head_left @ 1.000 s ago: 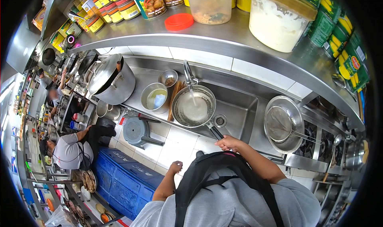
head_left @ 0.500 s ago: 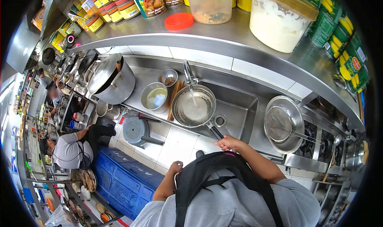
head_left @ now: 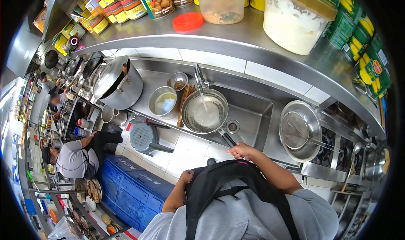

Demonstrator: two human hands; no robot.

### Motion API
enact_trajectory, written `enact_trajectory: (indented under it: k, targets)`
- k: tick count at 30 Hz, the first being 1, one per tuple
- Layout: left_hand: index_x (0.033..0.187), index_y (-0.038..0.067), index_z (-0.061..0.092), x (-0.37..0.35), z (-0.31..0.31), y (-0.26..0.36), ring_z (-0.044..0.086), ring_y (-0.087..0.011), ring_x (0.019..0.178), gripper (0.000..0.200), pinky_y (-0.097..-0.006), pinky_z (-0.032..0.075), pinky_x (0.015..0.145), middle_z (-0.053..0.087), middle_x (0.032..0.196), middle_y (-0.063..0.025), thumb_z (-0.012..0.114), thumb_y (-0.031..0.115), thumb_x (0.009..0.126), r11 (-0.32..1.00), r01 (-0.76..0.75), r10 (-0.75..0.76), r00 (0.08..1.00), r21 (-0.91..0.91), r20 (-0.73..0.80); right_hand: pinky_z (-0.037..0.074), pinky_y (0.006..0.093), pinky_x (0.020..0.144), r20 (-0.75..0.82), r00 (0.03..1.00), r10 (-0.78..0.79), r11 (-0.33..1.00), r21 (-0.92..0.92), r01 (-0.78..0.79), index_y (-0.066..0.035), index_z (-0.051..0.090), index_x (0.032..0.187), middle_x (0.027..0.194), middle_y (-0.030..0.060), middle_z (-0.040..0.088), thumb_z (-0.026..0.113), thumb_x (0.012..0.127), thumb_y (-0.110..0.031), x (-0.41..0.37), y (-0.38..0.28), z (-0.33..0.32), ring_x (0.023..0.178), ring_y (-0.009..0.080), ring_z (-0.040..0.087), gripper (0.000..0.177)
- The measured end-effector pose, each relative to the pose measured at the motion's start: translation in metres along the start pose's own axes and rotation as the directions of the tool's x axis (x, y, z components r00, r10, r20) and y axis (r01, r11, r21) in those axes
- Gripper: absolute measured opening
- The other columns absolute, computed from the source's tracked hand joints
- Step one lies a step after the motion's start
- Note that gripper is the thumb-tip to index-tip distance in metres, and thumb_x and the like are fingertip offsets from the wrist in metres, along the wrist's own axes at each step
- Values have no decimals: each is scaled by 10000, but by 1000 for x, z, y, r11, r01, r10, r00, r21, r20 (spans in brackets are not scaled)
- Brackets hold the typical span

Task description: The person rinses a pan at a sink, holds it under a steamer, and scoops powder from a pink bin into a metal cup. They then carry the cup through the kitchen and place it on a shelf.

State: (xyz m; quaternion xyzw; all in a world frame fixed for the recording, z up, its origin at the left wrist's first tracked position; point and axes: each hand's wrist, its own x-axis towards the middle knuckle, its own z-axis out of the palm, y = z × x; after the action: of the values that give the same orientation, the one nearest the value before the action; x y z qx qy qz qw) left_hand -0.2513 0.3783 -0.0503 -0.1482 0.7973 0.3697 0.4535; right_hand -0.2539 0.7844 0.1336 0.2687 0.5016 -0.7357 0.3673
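Observation:
My right hand (head_left: 239, 150) is wrapped round the black handle (head_left: 229, 139) of a frying pan (head_left: 205, 112). The pan is beneath the faucet (head_left: 198, 73), over the left part of the sink (head_left: 253, 113). A stream of water runs into it, and water covers its bottom. My left hand (head_left: 186, 176) hangs low beside my black apron (head_left: 211, 176). Its fingers look curled in, with nothing visible in them. Left of the pan stand a metal pot (head_left: 154, 97) with cloudy liquid and a pale blue item, and a small metal bowl (head_left: 179, 82).
A large lidded stockpot (head_left: 133, 86) stands at the counter's left. A steel basin (head_left: 295, 155) with a strainer (head_left: 294, 132) sits right of the sink, before the burners (head_left: 327, 145). Overhead is a loaded shelf (head_left: 253, 40). A grey stool (head_left: 143, 137), blue chest (head_left: 130, 181) and seated co-worker (head_left: 74, 158) are left.
Water keeps running into the pan. Both hands and the pan hold nearly the same place; the view has shifted very slightly.

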Motion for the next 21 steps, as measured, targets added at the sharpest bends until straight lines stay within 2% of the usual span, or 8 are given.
enact_trajectory:
  k: [4,6,10,12,16,18,21]
  targets:
    - [1040,102,691,2,1,-4,585,-125,547,212,-287,466,447,664,723,-36,601,256,926,1000,4,-4,1000,-18,-17,284,244,385,-25,1000,7,1000,-2,-7,109,-81,1445,609,-36,426,714,871,-96,-1,-1,3,463,60,398,1001]
    - [1041,96,694,7,1,-9,598,-131,553,215,-294,478,453,670,725,-45,602,247,918,1000,-6,6,1000,-12,-7,278,241,383,-21,1000,4,1000,2,-4,101,3,1422,608,-37,424,715,873,-98,-2,-1,3,465,61,399,920]
    - [1037,84,698,8,1,-11,626,-143,565,222,-306,501,462,684,732,-70,603,228,897,999,-35,35,999,-1,-23,268,239,380,-19,1000,19,1000,-5,-19,81,83,1379,607,-38,421,717,874,-102,-3,-3,4,461,61,395,832]
    - [1037,81,696,5,2,-9,624,-144,561,225,-301,495,456,684,732,-74,606,230,894,999,-36,36,999,-7,-22,262,237,377,-9,1000,16,1000,8,-16,51,163,1305,606,-39,416,721,872,-104,-8,-5,6,454,57,388,723]
    - [1043,76,690,2,3,-6,617,-141,552,233,-291,480,441,680,729,-77,608,232,891,999,-26,26,1000,-32,-12,259,240,373,-40,999,2,1000,2,-2,28,220,1241,603,-39,412,722,873,-104,-5,-2,6,449,54,384,637]
    - [1047,76,688,3,3,-5,614,-140,550,234,-290,478,440,678,728,-78,609,232,892,999,-30,30,1000,-31,-9,251,242,368,-48,999,-6,1000,4,6,-13,264,1161,601,-40,412,723,873,-105,-4,-1,5,446,51,383,549]
    - [1054,77,685,3,3,-5,608,-139,547,236,-289,474,438,675,726,-77,609,234,895,999,-42,42,999,-23,-7,243,244,365,-17,1000,-10,1000,4,10,-37,288,1125,599,-41,410,725,872,-104,-4,-2,5,441,49,378,509]
